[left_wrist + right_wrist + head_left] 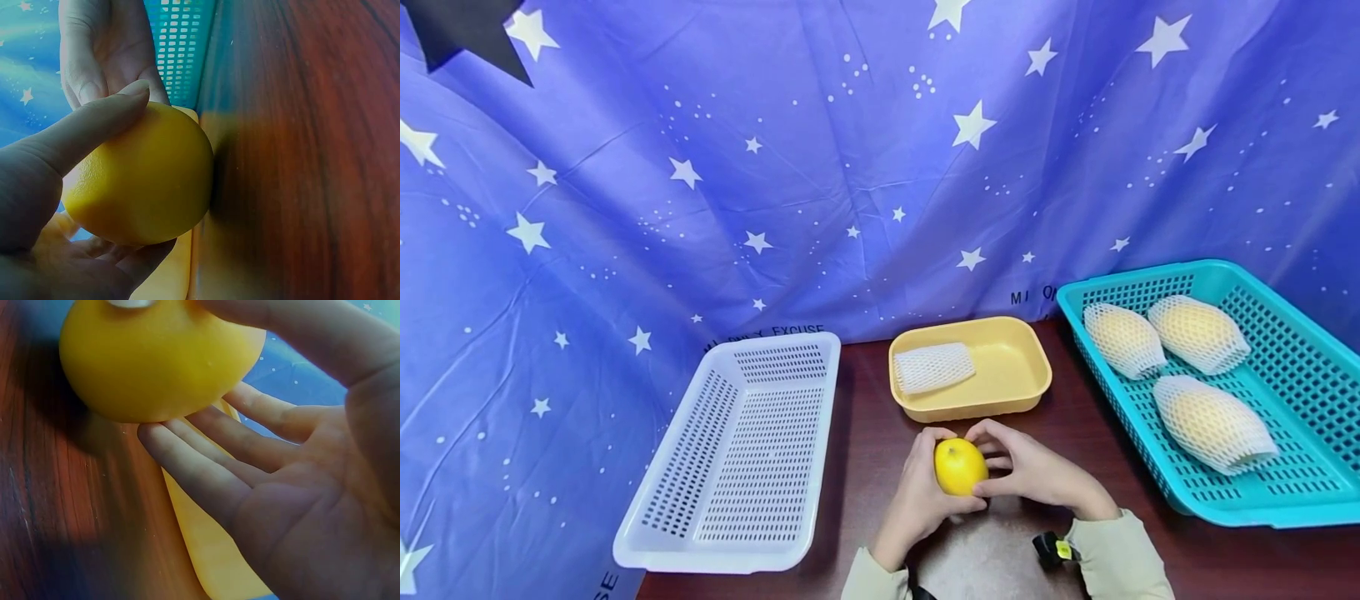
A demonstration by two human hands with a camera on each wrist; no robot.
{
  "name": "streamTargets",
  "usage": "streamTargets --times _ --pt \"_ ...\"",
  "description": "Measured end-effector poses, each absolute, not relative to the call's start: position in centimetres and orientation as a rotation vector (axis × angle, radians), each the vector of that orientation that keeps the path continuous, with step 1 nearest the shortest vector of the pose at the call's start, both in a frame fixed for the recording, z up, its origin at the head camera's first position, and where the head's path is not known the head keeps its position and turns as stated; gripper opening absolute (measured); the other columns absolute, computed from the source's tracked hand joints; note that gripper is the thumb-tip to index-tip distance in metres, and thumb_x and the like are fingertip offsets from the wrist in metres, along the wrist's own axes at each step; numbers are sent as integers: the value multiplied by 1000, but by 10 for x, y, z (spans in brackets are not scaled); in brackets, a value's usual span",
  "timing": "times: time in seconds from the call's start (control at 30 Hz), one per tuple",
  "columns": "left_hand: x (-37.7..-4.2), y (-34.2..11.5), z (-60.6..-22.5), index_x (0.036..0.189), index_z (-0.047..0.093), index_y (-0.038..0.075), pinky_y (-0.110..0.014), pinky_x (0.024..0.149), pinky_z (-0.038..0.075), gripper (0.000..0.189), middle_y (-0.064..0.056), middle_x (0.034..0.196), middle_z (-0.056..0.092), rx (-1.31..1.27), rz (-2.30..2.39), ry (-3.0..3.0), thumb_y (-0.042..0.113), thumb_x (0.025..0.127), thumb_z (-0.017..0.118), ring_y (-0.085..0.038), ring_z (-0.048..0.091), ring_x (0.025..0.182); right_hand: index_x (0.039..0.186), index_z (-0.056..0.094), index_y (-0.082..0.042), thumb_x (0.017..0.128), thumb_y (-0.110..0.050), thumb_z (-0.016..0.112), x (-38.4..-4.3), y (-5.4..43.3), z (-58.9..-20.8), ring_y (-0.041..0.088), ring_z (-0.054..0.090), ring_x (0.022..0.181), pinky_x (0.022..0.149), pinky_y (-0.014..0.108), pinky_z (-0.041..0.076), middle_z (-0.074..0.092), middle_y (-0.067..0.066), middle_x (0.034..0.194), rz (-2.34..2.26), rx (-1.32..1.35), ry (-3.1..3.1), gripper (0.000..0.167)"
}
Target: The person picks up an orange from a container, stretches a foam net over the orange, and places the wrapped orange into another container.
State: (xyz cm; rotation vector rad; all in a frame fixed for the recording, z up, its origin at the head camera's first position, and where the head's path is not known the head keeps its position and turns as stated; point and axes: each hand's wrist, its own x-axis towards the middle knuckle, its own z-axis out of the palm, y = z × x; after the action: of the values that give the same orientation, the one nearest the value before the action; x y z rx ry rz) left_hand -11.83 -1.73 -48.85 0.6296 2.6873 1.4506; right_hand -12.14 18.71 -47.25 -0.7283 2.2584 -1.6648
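Note:
A bare yellow lemon (961, 467) is held between both hands, just in front of the yellow tray. My left hand (919, 487) grips it from the left; in the left wrist view the thumb (94, 128) lies across its upper side and the fingers curl beneath. From the right, my right hand (1037, 467) holds the same fruit, its thumb on one side and fingertips at the other. The right wrist view shows the lemon (162, 362) close over the dark table, with the right fingers (194, 472) reaching under it.
Behind the hands, the yellow tray (1011, 408) contains a white foam net sleeve (934, 368). A white perforated basket (826, 433) stands to the left. At right, a teal basket (1300, 492) holds three yellow fruits in foam nets (1213, 423). A starry blue curtain (820, 192) hangs behind.

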Motion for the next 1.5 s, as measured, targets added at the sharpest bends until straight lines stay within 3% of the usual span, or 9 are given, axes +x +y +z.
streamTargets --times 0.23,0.5,0.8,1.0,1.23,1.5 --pt "-119 -18 -490 121 48 19 -30 95 42 81 3 119 52 629 1455 2679 17 57 97 -12 52 109 122 50 -1 84 -17 79 -124 189 -473 36 59 116 94 32 54 56 19 125 -1671 -739 2210 50" --pt "-119 -17 -491 123 48 18 -29 96 44 84 2 121 53 644 1452 2691 16 56 98 -12 53 110 122 54 1 89 -14 74 -127 200 -471 20 64 109 90 37 56 59 20 122 -1649 -778 2242 41" --pt "-121 -16 -492 123 47 19 -27 97 44 84 5 120 52 625 1418 2711 16 56 98 -10 53 110 117 59 -1 91 -12 72 -142 195 -455 22 65 101 86 27 56 62 15 113 -1649 -824 2450 31" --pt "-122 -15 -491 122 46 18 -27 97 45 83 5 120 52 626 1399 2712 16 57 98 -10 52 111 113 61 -3 90 -12 74 -156 186 -441 16 64 98 85 30 57 64 13 109 -1667 -785 2591 28" --pt "-123 -13 -489 123 46 16 -24 97 44 84 2 121 52 708 1358 2715 13 57 97 -10 52 112 113 62 -8 89 -13 74 -182 177 -438 25 62 105 87 35 56 65 6 111 -1608 -769 2764 28" --pt "-125 -24 -486 121 46 18 -23 95 44 83 6 118 52 706 1267 2734 12 56 97 -8 50 111 120 60 2 86 -4 75 -211 156 -447 34 59 111 92 51 52 61 15 120 -1534 -805 2841 38"
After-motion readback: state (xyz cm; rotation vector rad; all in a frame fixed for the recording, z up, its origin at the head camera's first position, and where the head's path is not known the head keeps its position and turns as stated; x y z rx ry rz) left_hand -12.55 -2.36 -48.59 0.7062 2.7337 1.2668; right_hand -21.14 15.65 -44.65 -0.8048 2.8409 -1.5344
